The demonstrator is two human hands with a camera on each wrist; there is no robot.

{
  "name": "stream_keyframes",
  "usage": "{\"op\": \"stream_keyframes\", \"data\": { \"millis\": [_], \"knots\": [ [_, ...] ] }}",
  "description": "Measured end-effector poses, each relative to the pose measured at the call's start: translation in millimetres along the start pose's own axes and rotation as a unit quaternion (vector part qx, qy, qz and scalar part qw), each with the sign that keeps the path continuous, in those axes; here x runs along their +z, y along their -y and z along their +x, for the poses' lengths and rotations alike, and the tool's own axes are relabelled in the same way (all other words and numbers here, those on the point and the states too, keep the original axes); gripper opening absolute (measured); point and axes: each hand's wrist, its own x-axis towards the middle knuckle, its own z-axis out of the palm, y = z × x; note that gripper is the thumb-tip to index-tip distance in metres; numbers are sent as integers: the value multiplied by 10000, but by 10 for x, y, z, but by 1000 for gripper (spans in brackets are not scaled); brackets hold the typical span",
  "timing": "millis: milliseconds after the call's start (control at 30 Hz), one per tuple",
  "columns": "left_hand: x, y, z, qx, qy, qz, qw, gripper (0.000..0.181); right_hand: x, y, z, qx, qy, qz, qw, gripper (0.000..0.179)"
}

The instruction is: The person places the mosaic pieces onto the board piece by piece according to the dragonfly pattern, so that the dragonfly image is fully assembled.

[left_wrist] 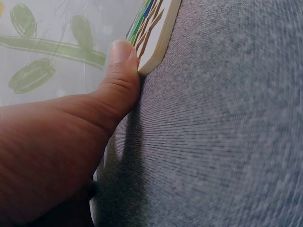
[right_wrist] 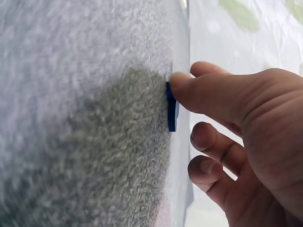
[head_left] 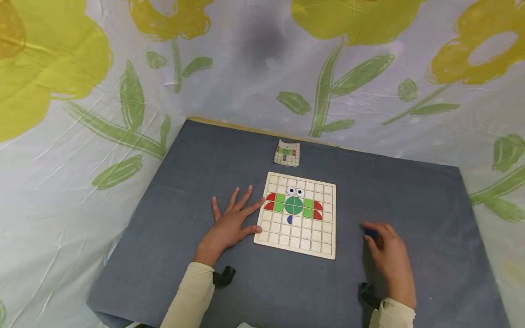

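A square wooden grid board (head_left: 316, 234) lies on the table. On it are a dark green circle (head_left: 293, 205) of quarter pieces, light green squares (head_left: 279, 202), red quarter pieces (head_left: 317, 210), two eye pieces (head_left: 295, 192) and a small blue piece (head_left: 289, 219) below the circle. My left hand (head_left: 230, 225) lies with fingers spread at the board's left edge; in the left wrist view its thumb (left_wrist: 120, 56) touches the board corner. Right of the board, my right hand (head_left: 387, 253) pinches a small dark blue piece (right_wrist: 171, 111) close to the cloth; the fingers partly hide its shape.
Behind the board lies a small pattern card (head_left: 286, 153) showing a similar figure. Grey cloth (head_left: 172, 191) covers the table. A fabric wall with painted flowers (head_left: 246, 86) stands along the back and sides. Each wrist wears a black camera mount (head_left: 224, 276).
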Motion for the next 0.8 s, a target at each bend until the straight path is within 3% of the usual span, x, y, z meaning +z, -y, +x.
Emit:
{"op": "stream_keyframes", "data": {
  "millis": [367,800],
  "knots": [
    [-7,-8,-10,-9,-12,25,10000,89,11,-42,24,66,32,-142,9999,37],
    [-9,-17,-3,-75,-2,104,9999,90,39,-43,76,-136,-52,-127,9998,34]
  ]
}}
